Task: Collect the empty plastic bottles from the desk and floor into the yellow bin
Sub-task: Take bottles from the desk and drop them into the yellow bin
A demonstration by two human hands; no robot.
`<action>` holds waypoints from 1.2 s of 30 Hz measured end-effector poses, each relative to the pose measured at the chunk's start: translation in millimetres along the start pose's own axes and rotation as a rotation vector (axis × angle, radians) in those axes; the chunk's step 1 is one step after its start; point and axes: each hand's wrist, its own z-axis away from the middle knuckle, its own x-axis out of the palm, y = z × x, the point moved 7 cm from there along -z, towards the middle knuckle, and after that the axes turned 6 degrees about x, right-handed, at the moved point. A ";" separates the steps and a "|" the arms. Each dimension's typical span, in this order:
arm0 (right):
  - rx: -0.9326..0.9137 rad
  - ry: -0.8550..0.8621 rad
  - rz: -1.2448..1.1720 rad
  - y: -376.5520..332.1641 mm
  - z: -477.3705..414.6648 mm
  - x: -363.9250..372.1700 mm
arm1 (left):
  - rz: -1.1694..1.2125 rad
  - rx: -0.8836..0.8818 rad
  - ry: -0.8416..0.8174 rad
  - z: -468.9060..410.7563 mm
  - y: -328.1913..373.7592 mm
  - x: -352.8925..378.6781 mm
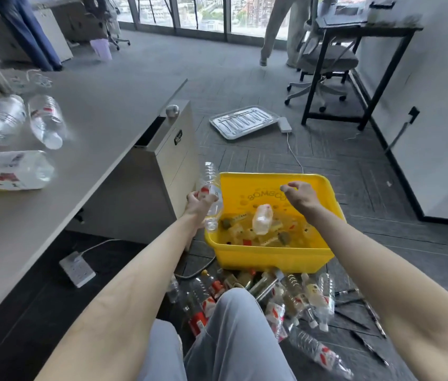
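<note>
Left hand (199,199) grips a bottle (212,193) at the left rim of the yellow bin (272,258). Right hand (299,195) hovers over the bin, fingers loosely spread, holding nothing. A second bottle (262,219) is inside. Most work remains: a heap (294,295) on the near floor and desk bottles (45,119) at left. A power strip (77,268) lies under the desk (107,119). Nothing seems to block the bin.

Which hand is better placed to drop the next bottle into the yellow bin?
Left. The left hand grips a clear bottle at the left rim of the yellow bin; the right hand hovers over it, holding nothing.
</note>
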 end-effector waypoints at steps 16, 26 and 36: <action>-0.082 -0.002 0.282 36.7 7.5 -55.0 | -0.559 0.211 -0.087 -31.8 44.9 118.6; -0.095 0.011 0.323 29.1 6.5 -75.6 | -0.860 0.327 -0.257 -21.7 60.1 146.8; -0.197 -0.016 0.345 -20.9 27.2 -49.8 | -0.990 0.432 -0.252 0.8 91.4 100.1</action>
